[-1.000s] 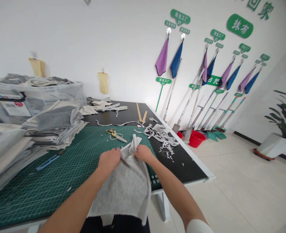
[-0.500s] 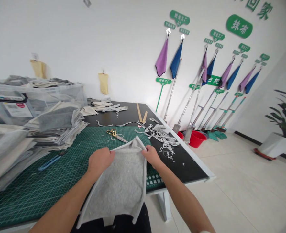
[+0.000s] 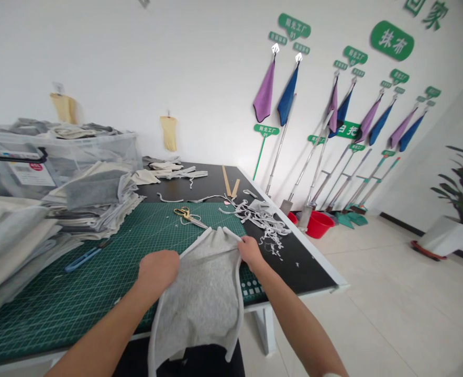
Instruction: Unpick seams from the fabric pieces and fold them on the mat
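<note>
Here we hold a grey cloth [image 3: 204, 293] by its upper edge, our left hand [image 3: 158, 268] closed on the left corner and our right hand [image 3: 249, 250] pinching the right one, so the piece hangs spread between them over the near edge of the counter [image 3: 294, 262]. Held this way, its face and its pale bound border show plainly. The cloth looks soft and fleecy and droops in loose folds below the counter's edge. Under it lies a green cutting mat [image 3: 98, 272] ruled in a fine grid. Gold-handled scissors [image 3: 188, 215] rest further back on the mat, near a heap of pale trimmed strips [image 3: 265, 222]. Folded grey and cream cloths [image 3: 94, 201] are stacked to the left.
</note>
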`<state>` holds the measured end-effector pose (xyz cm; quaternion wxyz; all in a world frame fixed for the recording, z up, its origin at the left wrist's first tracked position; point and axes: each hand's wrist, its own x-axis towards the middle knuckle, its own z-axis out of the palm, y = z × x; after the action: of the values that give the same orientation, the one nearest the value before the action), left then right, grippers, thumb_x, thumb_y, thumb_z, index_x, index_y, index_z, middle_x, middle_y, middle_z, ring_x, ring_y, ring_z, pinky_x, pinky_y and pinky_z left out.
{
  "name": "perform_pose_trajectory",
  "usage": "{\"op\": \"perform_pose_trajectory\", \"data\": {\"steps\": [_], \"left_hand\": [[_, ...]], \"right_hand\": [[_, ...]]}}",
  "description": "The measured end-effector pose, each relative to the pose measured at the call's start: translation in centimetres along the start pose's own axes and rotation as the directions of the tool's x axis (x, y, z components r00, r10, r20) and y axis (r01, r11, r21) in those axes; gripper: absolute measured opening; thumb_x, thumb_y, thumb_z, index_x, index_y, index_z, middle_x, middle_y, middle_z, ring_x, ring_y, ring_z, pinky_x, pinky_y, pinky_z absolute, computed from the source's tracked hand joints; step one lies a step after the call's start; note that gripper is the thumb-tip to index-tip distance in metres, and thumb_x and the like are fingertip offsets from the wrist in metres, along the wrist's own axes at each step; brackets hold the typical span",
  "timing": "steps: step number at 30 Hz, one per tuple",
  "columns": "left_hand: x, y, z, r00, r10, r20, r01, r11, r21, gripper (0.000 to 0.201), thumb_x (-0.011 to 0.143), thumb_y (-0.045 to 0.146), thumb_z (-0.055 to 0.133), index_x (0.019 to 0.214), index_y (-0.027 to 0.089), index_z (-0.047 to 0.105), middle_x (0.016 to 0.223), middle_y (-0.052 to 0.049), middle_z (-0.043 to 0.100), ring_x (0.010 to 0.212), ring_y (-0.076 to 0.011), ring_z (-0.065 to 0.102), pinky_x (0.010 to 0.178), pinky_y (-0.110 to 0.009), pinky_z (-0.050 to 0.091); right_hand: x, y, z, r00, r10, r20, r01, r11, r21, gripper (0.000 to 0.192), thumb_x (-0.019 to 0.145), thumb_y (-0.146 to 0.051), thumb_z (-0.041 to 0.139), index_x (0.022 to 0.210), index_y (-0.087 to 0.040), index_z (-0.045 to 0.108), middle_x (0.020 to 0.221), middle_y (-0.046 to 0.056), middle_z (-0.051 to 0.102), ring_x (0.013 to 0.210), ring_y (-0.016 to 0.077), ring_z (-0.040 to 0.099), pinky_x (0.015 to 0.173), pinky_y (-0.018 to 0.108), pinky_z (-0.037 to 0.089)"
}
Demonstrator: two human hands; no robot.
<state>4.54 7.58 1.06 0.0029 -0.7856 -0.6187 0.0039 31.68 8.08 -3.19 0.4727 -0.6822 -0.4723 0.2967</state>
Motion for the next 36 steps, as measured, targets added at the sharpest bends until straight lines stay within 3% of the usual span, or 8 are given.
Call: {"op": "perform_pose_trajectory", "data": {"steps": [4,8,13,20,28,32,36], "left_hand": [[0.0,1.7,-0.3,0.99,0.059,-0.129,-0.056,0.998,0.022,0.036,0.086,0.009,0.03,0.104,0.009,0.061,0.099,-0.021,0.063,0.088,-0.0304,0.064,0.071,-0.042,0.049],[0.9,3.8,0.1,0.974,0.139,-0.176,-0.141,0.99,0.003,0.033,0.091,0.016,0.029,0.102,0.014,0.06,0.104,-0.017,0.059,0.096,-0.0273,0.058,0.074,-0.037,0.048],[2.3,5.1,0.9,0.979,0.11,-0.169,-0.119,0.992,-0.04,0.033,0.092,0.024,0.033,0.103,0.011,0.061,0.105,-0.02,0.059,0.1,-0.0287,0.054,0.075,-0.037,0.048],[4.0,5.5,0.9,0.989,0.083,-0.119,-0.1,0.984,-0.146,0.031,0.086,0.016,0.038,0.095,0.01,0.067,0.101,-0.019,0.064,0.099,-0.0251,0.059,0.082,-0.035,0.045],[3.9,4.4,0.7,0.989,0.007,-0.146,-0.062,0.924,-0.378,0.042,0.088,0.034,0.033,0.078,0.014,0.068,0.087,-0.013,0.07,0.084,-0.0235,0.065,0.074,-0.031,0.044],[4.1,3.8,1.0,0.985,-0.034,-0.168,-0.064,0.835,-0.546,0.04,0.088,0.029,0.03,0.076,0.014,0.065,0.083,-0.009,0.07,0.079,-0.0185,0.063,0.066,-0.025,0.042],[3.9,3.8,1.4,0.983,-0.072,-0.171,-0.064,0.733,-0.677,0.04,0.088,0.027,0.028,0.08,0.013,0.064,0.081,-0.006,0.069,0.074,-0.0153,0.062,0.06,-0.022,0.041]], "right_hand": [[-0.3,-0.1,-0.1,1.0,-0.018,0.022,0.018,1.0,-0.011,0.011,0.06,-0.012,0.04,0.052,-0.019,0.036,0.047,-0.007,0.027,0.046,0.0072,0.027,0.044,0.023,0.015],[-0.8,-0.2,0.1,0.998,-0.024,0.06,0.025,1.0,-0.002,0.01,0.06,-0.014,0.039,0.053,-0.02,0.034,0.048,-0.007,0.026,0.046,0.0076,0.027,0.044,0.024,0.014],[-1.4,-0.2,-0.2,0.996,-0.032,0.079,0.031,1.0,0.004,0.006,0.059,-0.017,0.039,0.054,-0.02,0.037,0.048,-0.007,0.029,0.047,0.0085,0.029,0.045,0.023,0.016],[-2.1,-0.1,-1.1,0.998,-0.014,0.058,0.015,1.0,-0.007,0.012,0.062,-0.021,0.042,0.052,-0.02,0.036,0.047,-0.007,0.026,0.046,0.0082,0.025,0.044,0.023,0.015],[-2.2,-0.5,-1.0,0.998,-0.054,-0.013,0.054,0.998,0.014,0.035,0.073,-0.041,0.051,0.053,-0.021,0.032,0.05,-0.006,0.025,0.05,0.0084,0.024,0.045,0.023,0.016],[-2.4,-0.7,-0.9,0.991,-0.104,-0.081,0.11,0.991,0.07,0.027,0.078,-0.039,0.044,0.06,-0.019,0.042,0.056,-0.004,0.036,0.055,0.0104,0.034,0.048,0.022,0.025],[-2.7,-0.9,-1.0,0.979,-0.142,-0.146,0.161,0.978,0.131,0.014,0.072,-0.027,0.043,0.068,-0.017,0.051,0.066,-0.002,0.046,0.063,0.0116,0.04,0.053,0.02,0.031]]}}
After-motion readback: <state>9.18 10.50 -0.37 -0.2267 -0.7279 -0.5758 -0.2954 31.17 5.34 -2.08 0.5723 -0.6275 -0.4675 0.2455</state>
